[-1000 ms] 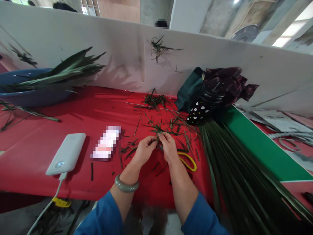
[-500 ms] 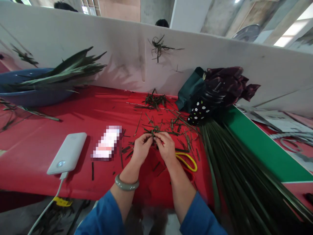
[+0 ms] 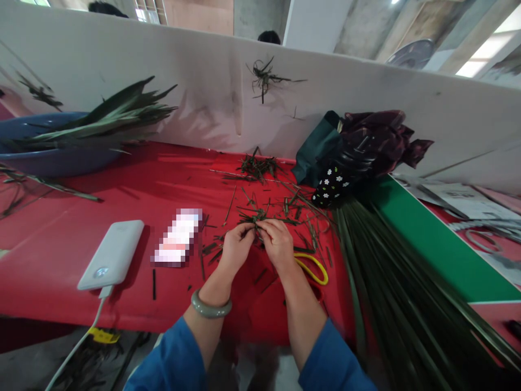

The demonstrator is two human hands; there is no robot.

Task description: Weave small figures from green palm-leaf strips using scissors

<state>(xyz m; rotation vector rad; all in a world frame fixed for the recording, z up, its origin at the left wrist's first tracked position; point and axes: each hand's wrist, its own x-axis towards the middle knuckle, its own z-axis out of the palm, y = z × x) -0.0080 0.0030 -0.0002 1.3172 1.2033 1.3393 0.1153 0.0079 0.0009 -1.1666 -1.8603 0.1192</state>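
Two bare hands meet over a red table [image 3: 183, 307], working a small tuft [image 3: 255, 218] of dark green strips. The tuft is at the fingertips, near the middle of the table, with loose scraps [image 3: 313, 239] around and behind it.

The likeliest trouble is slipping: the hold is on a tiny area, so a slack pinch or an uneven pull could let a thin strip spring free or tear. A dropped strip could also be lost, since the scraps share its colour. The right forearm passes close beside a yellow loop [image 3: 324, 274], probably a scissor handle, and could nudge it if it swung outward. On the left, a cable [image 3: 73, 353] hangs past the table edge from a white power bank [image 3: 112, 255]; a snag there could drag it.

Both forearms reach forward from blue sleeves and angle inward, wrists low, backs of the hands upward. The left hand [image 3: 237, 245] has thumb and forefinger brought together on the tuft (a grey-green bangle [image 3: 210, 310] circles that wrist). The right hand [image 3: 278, 243] mirrors it, pinching close beside, its other fingers curled. Exactly which strip each grips is too small to tell.
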